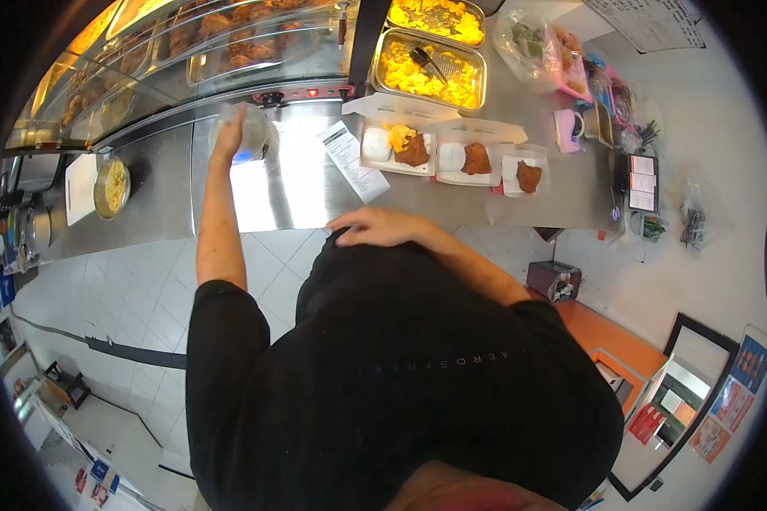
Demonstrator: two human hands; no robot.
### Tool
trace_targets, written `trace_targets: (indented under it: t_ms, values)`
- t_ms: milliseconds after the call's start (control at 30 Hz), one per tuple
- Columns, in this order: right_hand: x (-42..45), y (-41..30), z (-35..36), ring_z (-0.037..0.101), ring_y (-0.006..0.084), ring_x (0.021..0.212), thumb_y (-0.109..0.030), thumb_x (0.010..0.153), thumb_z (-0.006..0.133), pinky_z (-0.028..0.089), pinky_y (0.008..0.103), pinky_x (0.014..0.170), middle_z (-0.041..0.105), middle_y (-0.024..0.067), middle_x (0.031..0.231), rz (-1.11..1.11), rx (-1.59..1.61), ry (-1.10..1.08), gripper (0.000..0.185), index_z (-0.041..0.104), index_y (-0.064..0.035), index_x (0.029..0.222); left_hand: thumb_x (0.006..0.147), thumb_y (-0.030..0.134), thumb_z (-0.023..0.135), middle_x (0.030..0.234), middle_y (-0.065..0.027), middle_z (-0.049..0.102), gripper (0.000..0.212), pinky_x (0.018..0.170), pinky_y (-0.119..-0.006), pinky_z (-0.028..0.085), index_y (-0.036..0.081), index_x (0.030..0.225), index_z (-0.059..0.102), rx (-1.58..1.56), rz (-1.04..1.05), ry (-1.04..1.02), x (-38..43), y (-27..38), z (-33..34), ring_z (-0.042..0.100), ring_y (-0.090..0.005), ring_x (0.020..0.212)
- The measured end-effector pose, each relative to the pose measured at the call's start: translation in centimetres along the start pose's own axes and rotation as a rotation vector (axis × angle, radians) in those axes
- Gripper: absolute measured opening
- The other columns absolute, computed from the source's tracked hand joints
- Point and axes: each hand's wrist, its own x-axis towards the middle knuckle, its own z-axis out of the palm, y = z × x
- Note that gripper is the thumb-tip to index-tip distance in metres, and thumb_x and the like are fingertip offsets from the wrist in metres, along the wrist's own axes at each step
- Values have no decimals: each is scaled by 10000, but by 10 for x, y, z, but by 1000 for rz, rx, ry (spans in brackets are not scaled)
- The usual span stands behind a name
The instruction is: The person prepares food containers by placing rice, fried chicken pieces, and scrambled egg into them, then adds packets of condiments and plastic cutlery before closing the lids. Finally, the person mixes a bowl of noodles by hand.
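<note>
My left hand (230,131) reaches over the steel counter and grips a translucent plastic bag or container (254,133); its contents are unclear. My right hand (383,227) rests at the counter's front edge against my black shirt, fingers spread, holding nothing visible. Beyond it lies a printed paper slip (353,163). To the right, open cardboard boxes hold wrapped white portions and fried chicken pieces: the left box (396,167) has yellow scrambled egg on its chicken (413,152), the middle box (468,177) has none, and the smaller right one (525,175) shows only chicken.
A metal tray of yellow egg (431,70) holds a black utensil (422,57). A glass display warmer (255,73) of fried food spans the back left. A steel bowl (112,188) stands beside a white board (80,190). Plastic bags (527,41) and a pink mug (567,131) sit at right.
</note>
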Motion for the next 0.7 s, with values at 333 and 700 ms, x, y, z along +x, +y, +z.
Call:
trace_targets:
  t_ms: [333,700]
  values:
    - [-243,99,-112,671,248,966,-366,1052,495,509,365,782,659,143,1155,25,607,1626,322,571,-85,914,987,378,568,1365,-157,583,525,1077,-366,373,-24,1325,589,-727,-191,290,-114,24,131,523,-295,1254]
    - [-474,124,-432,673,245,767,-315,1015,555,491,350,578,673,131,1042,-338,285,1907,304,598,-24,1089,1033,242,484,794,-75,568,296,778,-382,467,18,910,633,-218,242,749,-209,-21,216,539,-201,780]
